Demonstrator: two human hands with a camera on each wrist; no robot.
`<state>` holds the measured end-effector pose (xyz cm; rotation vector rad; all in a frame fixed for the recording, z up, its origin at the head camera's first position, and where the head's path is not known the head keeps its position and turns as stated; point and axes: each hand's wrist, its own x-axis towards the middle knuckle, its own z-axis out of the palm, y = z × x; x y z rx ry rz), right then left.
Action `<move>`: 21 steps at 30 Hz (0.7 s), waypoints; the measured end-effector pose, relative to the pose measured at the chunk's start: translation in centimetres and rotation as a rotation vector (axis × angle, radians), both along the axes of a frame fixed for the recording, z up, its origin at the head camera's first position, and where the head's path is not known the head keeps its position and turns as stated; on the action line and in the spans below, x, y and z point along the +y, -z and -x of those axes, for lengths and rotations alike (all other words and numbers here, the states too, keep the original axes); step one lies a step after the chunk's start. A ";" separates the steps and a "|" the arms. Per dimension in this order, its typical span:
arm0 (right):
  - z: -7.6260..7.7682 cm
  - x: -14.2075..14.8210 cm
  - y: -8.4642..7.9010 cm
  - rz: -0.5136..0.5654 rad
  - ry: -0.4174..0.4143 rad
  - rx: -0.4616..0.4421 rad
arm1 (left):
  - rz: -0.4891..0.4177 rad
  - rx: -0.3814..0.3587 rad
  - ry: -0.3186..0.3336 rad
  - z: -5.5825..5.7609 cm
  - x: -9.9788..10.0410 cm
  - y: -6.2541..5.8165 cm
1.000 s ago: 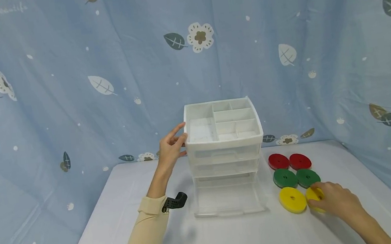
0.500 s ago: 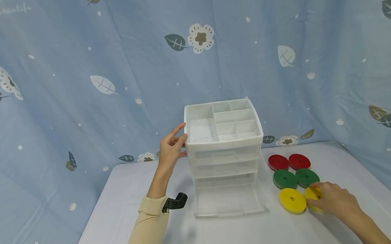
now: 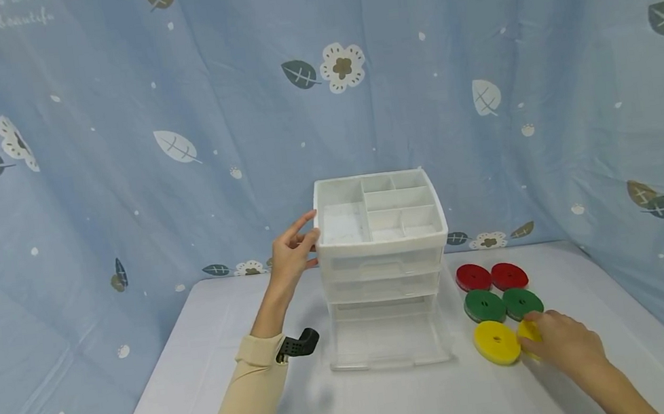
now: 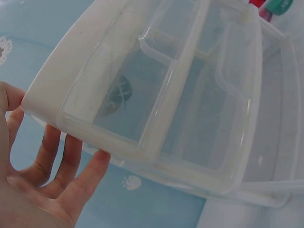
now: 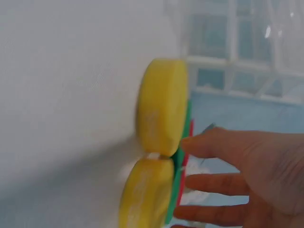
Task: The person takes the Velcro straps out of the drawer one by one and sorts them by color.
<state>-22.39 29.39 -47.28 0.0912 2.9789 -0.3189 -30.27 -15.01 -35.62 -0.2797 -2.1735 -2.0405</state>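
A white plastic drawer unit [image 3: 382,248] stands at the table's centre; its clear bottom drawer [image 3: 388,337] is pulled out. My left hand [image 3: 291,256] rests its fingertips against the unit's upper left side, fingers spread. To the right, my right hand [image 3: 566,347] reaches over the right yellow disc-shaped roll [image 3: 529,333], partly hiding it. In the right wrist view its fingers [image 5: 216,184] are extended and apart, close over the roll. The left yellow roll [image 3: 497,344] lies just beside, with a small centre hole. Both rolls have faint lettering on their rims.
Two green rolls [image 3: 484,306] and two red rolls [image 3: 473,277] lie in rows behind the yellow ones, right of the drawer unit. Divided compartments [image 3: 401,207] top the unit. A blue patterned curtain [image 3: 235,109] hangs behind the white table [image 3: 205,385].
My right hand has shifted slightly left over the right yellow roll, covering more of it. My left hand stays on the drawer unit. The head view has tilted up slightly.
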 end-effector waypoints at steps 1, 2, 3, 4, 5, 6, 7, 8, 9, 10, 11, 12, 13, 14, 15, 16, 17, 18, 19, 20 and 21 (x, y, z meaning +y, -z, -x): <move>-0.2 -0.4 -0.3 0.006 -0.009 0.027 | -0.002 -0.001 0.002 0.0 0.0 0.0; -0.3 -0.8 -0.6 0.017 -0.015 0.051 | -0.003 -0.003 0.002 0.1 0.0 0.1; -0.5 -1.3 -0.8 0.038 -0.024 0.075 | -0.005 -0.002 0.004 0.1 0.0 0.1; -0.7 -1.9 -1.2 0.061 -0.035 0.099 | -0.007 -0.001 0.006 0.1 0.0 0.1; -0.9 -2.4 -1.5 0.087 -0.044 0.120 | -0.008 0.000 0.007 0.2 0.0 0.1; -1.0 -3.0 -1.7 0.120 -0.054 0.140 | -0.009 0.001 0.008 0.2 0.0 0.1; -1.2 -3.6 -1.9 0.155 -0.063 0.157 | -0.010 0.003 0.008 0.2 -0.1 0.1; -1.4 -4.2 -2.1 0.191 -0.069 0.170 | -0.011 0.004 0.008 0.2 -0.1 0.1; -1.6 -4.7 -2.3 0.232 -0.079 0.182 | -0.009 0.006 0.007 0.2 -0.1 0.1; -1.7 -5.3 -2.5 0.268 -0.086 0.190 | -0.008 0.007 0.007 0.2 -0.1 0.1; -1.9 -5.9 -2.6 0.306 -0.090 0.196 | -0.006 0.008 0.006 0.2 -0.1 0.1; -2.1 -6.5 -2.7 0.341 -0.095 0.201 | -0.005 0.010 0.006 0.2 -0.1 0.1; -2.2 -7.1 -2.7 0.373 -0.098 0.201 | -0.004 0.012 0.006 0.2 -0.1 0.1; -2.4 -7.7 -2.7 0.403 -0.101 0.199 | -0.001 0.014 0.007 0.2 -0.1 0.1; -2.5 -8.2 -2.7 0.438 -0.111 0.199 | 0.002 0.015 0.007 0.1 -0.1 0.1; -2.6 -8.8 -2.5 0.474 -0.122 0.196 | 0.002 0.016 0.009 0.1 -0.1 0.1; -2.8 -9.3 -2.3 0.511 -0.137 0.188 | 0.004 0.018 0.010 0.1 -0.1 0.1; -2.9 -9.7 -2.0 0.555 -0.159 0.173 | 0.005 0.020 0.010 0.1 -0.1 0.1; -2.9 -10.2 -1.8 0.607 -0.180 0.147 | 0.007 0.019 0.009 0.0 -0.1 0.1; -3.0 -10.6 -1.5 0.659 -0.200 0.112 | 0.007 0.019 0.010 0.0 -0.1 0.1; -3.1 -11.1 -1.2 0.715 -0.220 0.071 | 0.008 0.021 0.009 0.0 -0.1 0.1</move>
